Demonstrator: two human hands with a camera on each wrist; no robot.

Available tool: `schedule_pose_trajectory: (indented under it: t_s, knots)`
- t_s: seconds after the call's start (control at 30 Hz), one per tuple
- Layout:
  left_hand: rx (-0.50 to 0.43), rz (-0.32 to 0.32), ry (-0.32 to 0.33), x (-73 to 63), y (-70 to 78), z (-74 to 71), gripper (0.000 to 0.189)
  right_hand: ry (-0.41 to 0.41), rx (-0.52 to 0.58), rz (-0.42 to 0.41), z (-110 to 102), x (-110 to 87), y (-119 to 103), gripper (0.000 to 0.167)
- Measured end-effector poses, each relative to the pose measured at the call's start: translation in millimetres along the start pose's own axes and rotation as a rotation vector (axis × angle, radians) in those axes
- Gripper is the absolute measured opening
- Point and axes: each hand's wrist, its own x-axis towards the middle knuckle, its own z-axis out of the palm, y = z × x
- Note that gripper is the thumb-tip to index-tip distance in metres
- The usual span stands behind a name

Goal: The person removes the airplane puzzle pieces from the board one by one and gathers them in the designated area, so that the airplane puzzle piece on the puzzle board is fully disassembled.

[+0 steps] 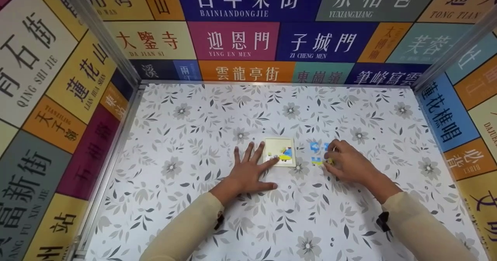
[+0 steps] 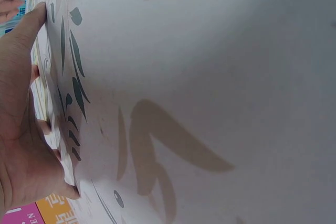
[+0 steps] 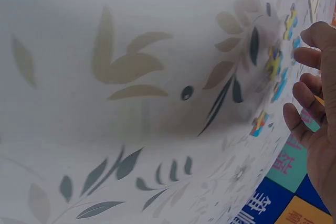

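In the head view, a small square puzzle board [image 1: 279, 140] with a pale rim lies mid-table, partly filled with a colourful picture. The left hand [image 1: 250, 171] is spread flat beside it, and one fingertip touches the picture. Right of the board lie several blue and yellow jigsaw pieces [image 1: 315, 147]. Over these reaches the right hand [image 1: 351, 164], thumb and fingers bent around a yellowish piece [image 1: 330, 161]. In the right wrist view, a gap shows between the fingertips [image 3: 298, 55] and the yellow piece [image 3: 274, 62]. The left wrist view shows the left palm [image 2: 23, 150] against the tabletop.
A white cloth [image 1: 186, 136] with grey flowers and leaves covers the table. Panels printed with coloured street-name blocks [image 1: 240, 39] stand along the back and both sides. Another multicoloured piece [image 3: 259, 124] lies near the right hand.
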Motion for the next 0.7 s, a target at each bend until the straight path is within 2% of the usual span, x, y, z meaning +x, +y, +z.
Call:
schedule_pose_trajectory:
  t_s: [0.1,0.23,0.7]
  knots:
    - [-0.002,-0.002,-0.002,0.7,0.7,-0.8,0.091,-0.030,-0.005,0.014,-1.3,9.3,-5.1,0.023]
    - [-0.006,-0.003,-0.007,1.0,2.1,-0.7,0.091,-0.069,0.003,0.026,0.3,20.1,-12.5,0.035]
    - [0.028,-0.014,-0.002,0.7,2.8,1.4,0.091,-0.134,0.058,0.039,22.9,62.3,-44.7,0.039]
